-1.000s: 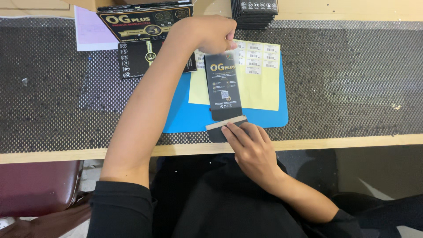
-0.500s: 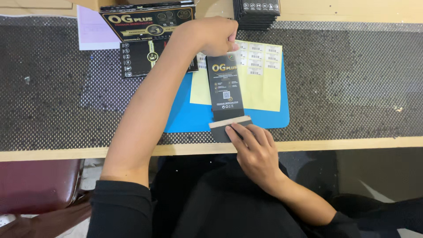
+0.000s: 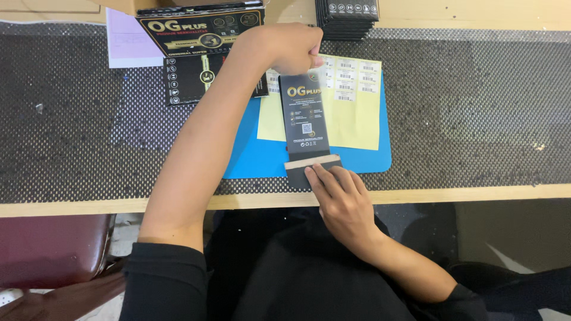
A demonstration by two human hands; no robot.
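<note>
Right hand (image 3: pixel 340 193) at lower centre of frame, fingers flat, pressing near end flap of black sleeve package (image 3: pixel 306 119); no closed grip. Package lies lengthwise over blue mat (image 3: pixel 256 157) and yellow label sheet (image 3: pixel 357 116). Left hand (image 3: pixel 292 47) above, fisted, pinching package's far end. Black boxes (image 3: pixel 202 30) upper left; dark stack (image 3: pixel 348 15) top centre.

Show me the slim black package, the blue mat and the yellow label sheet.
slim black package (image 3: pixel 306 122), head view, printed front.
blue mat (image 3: pixel 262 157), head view, bare left part.
yellow label sheet (image 3: pixel 354 122), head view, blank lower area.
</note>
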